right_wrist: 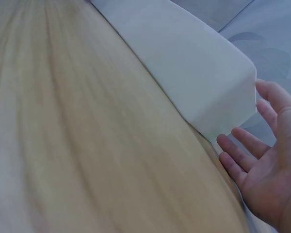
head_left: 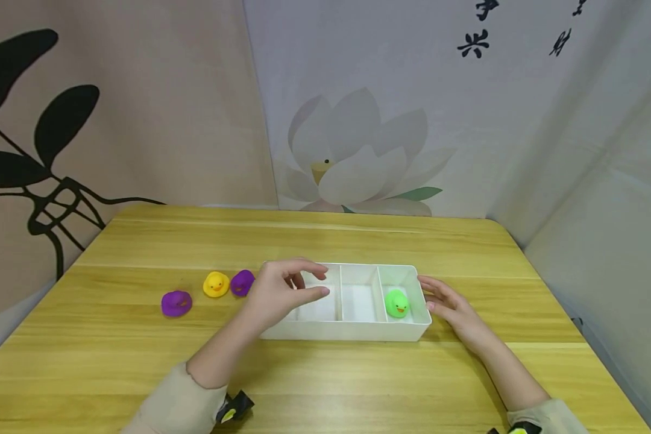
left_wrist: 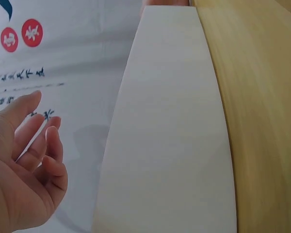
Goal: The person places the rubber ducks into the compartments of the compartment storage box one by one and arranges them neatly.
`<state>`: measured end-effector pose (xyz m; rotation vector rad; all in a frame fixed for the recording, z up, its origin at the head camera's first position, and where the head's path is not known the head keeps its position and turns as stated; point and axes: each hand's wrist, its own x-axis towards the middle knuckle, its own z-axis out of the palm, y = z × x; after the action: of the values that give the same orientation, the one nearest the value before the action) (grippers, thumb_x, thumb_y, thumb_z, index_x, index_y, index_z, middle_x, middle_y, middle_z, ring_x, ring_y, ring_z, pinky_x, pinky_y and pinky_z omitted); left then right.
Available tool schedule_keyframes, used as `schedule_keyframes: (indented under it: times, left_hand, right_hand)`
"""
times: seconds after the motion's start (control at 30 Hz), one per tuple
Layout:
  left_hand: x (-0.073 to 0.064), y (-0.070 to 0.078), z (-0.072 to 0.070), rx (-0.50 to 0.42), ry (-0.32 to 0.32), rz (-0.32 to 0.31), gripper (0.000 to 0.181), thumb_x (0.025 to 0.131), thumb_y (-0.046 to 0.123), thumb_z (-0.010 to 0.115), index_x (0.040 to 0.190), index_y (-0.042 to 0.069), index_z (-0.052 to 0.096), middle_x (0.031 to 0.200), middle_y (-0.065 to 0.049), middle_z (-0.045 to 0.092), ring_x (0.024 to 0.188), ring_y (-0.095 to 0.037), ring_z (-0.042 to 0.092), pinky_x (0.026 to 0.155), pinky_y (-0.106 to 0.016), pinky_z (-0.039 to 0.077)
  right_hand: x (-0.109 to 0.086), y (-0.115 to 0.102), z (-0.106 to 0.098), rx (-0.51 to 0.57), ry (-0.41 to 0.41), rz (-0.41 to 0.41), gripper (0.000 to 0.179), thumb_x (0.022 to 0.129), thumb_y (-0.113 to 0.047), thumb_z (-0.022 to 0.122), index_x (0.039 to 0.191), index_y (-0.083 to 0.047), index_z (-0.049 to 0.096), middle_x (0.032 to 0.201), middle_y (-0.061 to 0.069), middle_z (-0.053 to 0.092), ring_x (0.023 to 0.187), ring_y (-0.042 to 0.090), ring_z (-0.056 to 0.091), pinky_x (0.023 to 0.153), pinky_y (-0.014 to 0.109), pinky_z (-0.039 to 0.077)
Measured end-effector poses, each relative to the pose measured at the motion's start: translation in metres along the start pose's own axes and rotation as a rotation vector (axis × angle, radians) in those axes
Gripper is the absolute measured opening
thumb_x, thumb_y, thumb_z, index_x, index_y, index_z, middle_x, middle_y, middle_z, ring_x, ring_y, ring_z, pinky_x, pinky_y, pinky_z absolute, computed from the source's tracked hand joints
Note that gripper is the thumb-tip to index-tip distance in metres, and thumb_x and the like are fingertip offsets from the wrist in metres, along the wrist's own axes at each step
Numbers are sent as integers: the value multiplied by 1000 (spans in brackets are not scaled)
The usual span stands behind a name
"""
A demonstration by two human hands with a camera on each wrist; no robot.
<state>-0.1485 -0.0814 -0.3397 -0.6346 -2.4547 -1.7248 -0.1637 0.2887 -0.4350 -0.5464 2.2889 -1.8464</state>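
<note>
The left hand (head_left: 273,294), empty, fingers parted from thumb, hovers over the white box (head_left: 347,331); the right hand (head_left: 457,312), loosely spread, grips nothing at its right edge: a bump could shift it.

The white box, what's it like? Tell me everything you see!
The white box is long and low, open on top, with rounded corners, smooth plastic-looking walls and thin dividers inside. It sits flat on the table. A green duck is in its rightmost compartment. The right hand touches its right end. The left hand hovers over its left part, hiding some of it.
</note>
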Motion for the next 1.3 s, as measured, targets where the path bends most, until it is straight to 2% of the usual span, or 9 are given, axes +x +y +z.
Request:
schedule_keyframes:
  times: [0.2,0.5,0.73,0.9,1.23,1.3]
  left_hand:
    - [-12,-7,-21,23,63,-13,21,76,21,83,96,18,76,93,7,70,67,-20,55,50,-26,42]
    - [-31,-11,-51,69,136,-65,23,77,22,82,98,14,75,87,0,68,66,-20,53,55,-26,44]
    - [-48,-22,-75,170,173,-115,25,79,26,81,101,18,74,83,2,67,70,-19,56,53,-27,46]
    - [-58,-32,-89,237,225,-146,26,78,28,81,101,19,74,83,-1,68,69,-18,57,51,-27,46]
    - [-74,-44,-117,325,279,-195,32,81,29,79,106,11,72,85,-3,69,68,-18,59,54,-27,49]
    - [-75,-48,-123,344,293,-189,32,81,29,79,106,11,72,86,-3,69,68,-17,59,53,-26,49]
  right_hand:
    - [0,1,0,4,-1,-3,49,98,-4,50,144,1,35,142,29,38,119,18,52,94,23,41]
    - [1,2,-1,-20,6,6,50,98,-7,51,145,-1,36,143,26,38,118,14,52,94,22,41]
    - [1,2,-1,-27,8,10,49,98,-6,51,145,-1,36,143,26,38,118,17,52,94,22,41]
    - [0,2,-1,-24,6,8,49,98,-7,51,145,-1,36,142,26,38,119,17,51,94,22,40]
    - [1,3,-1,-16,7,4,49,98,-6,51,144,0,35,142,27,38,120,16,51,94,22,41]
    - [1,2,-1,-16,8,4,49,98,-6,51,144,0,36,142,27,38,119,15,51,94,22,40]
